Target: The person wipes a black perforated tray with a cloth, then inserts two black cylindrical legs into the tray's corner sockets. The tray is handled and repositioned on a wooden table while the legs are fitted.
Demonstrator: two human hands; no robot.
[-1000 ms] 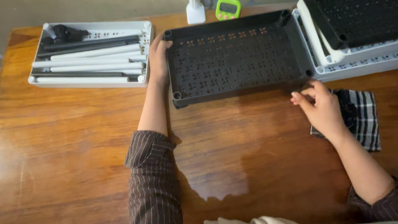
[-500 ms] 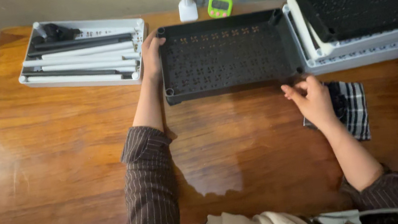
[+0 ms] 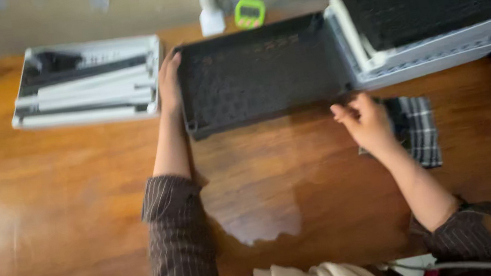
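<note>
Head view, left hand (image 3: 169, 82): your fingers are gripping the black perforated tray's (image 3: 256, 71) left edge.
Right hand (image 3: 366, 122): your fingers are pinching its front-right corner on the desk (image 3: 78, 196).

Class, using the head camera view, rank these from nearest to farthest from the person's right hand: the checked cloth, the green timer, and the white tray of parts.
From the right hand:
1. Checked cloth, just to its right on the table.
2. Green timer, at the table's far edge.
3. White tray of parts, far left.
</note>
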